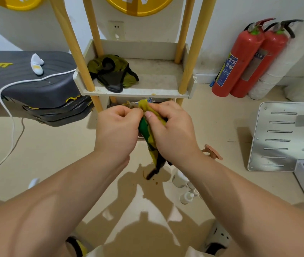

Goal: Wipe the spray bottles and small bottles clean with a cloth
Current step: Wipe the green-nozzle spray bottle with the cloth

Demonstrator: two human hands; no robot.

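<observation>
Cloth (148, 115) wraps green bottle (143, 127); small bottles (186, 197) blurred.

Open floor (54, 145) at middle left. Blocked ahead by shelf (134, 89), lower right by small bottles (186, 197), right by metal plate (284, 136).

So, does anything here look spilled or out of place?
Yes. A dark stain marks the floor under the hanging cloth, with small specks beside it. A small bottle lies on its side nearby, not upright.
</observation>
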